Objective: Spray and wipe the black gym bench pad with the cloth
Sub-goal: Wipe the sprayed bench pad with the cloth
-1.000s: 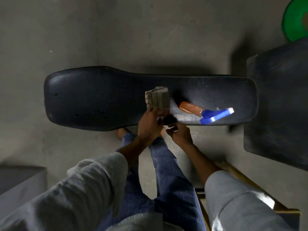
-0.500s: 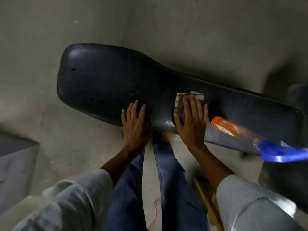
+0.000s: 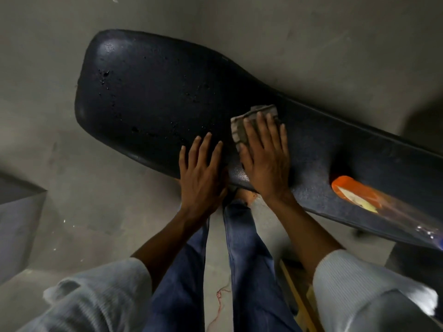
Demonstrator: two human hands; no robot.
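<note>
A long black padded gym bench pad (image 3: 148,97) with a pebbled vinyl skin lies slantwise over the grey concrete floor (image 3: 311,39), its wide rounded end at the far left and its narrow part running off to the right. Dark wet spots dot the wide end of this surface. On the pad's narrow part, close to its near edge, sits a folded grey cloth (image 3: 242,127); the right hand (image 3: 266,161) lies flat on top of it, fingers (image 3: 263,125) straight and slightly spread, covering most of the cloth (only its far and left edges show). Just left of the cloth the left hand (image 3: 203,173) rests palm down on the pad's near edge, fingers straight and a little fanned, holding nothing. Further right on the pad lies a clear spray bottle with an orange label (image 3: 359,197), blurred, on its side and apart from the right hand. Below the pad's near edge are blue jeans legs (image 3: 249,259).
</note>
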